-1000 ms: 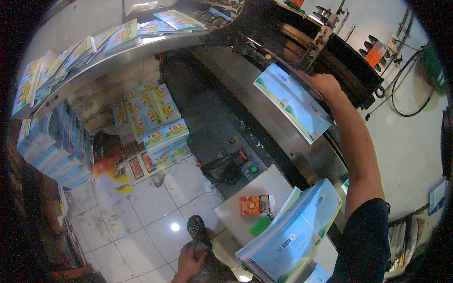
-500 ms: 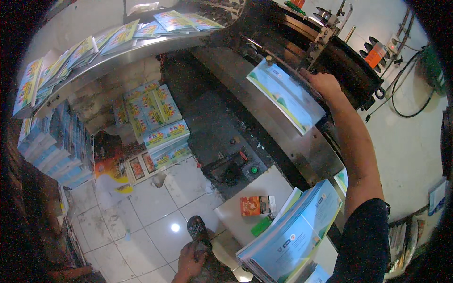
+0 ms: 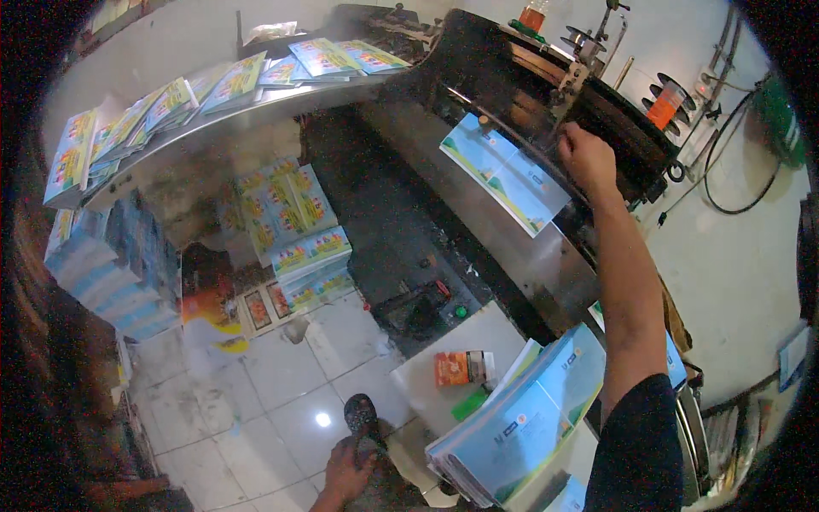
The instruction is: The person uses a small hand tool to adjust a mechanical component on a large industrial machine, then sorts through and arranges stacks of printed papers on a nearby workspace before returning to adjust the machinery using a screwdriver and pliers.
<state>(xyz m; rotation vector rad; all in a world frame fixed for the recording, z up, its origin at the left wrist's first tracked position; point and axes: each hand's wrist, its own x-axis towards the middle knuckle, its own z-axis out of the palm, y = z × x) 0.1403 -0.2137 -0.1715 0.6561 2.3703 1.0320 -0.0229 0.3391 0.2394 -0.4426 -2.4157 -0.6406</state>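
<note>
My right hand [image 3: 587,162] is raised at the dark machine [image 3: 503,77], its fingers curled closed. What they hold, if anything, is hidden. Just left of and below it, a light blue and green printed booklet [image 3: 503,175] lies spread on the machine's sloping metal plate, its upper edge under a thin bar. My left hand [image 3: 348,469] rests low in the view on my dark-clad leg, fingers loosely bent and nothing seen in them. Near my right forearm, a thick stack of matching blue printed sheets [image 3: 533,418] leans on a white surface [image 3: 409,375].
Folded booklets [image 3: 230,85] fan along a metal shelf [image 3: 281,98] at far left. Bundled stacks [image 3: 115,264] stand below it, and more booklets [image 3: 294,209] sit near the floor. An orange box [image 3: 463,369] lies beside the sheets. Wire spools [image 3: 670,102] and cables hang at right.
The booklet on the plate now lies shifted and turned, with more of its printed page showing. My right hand has drawn off its edge and closed up. My left hand stays on my leg.
</note>
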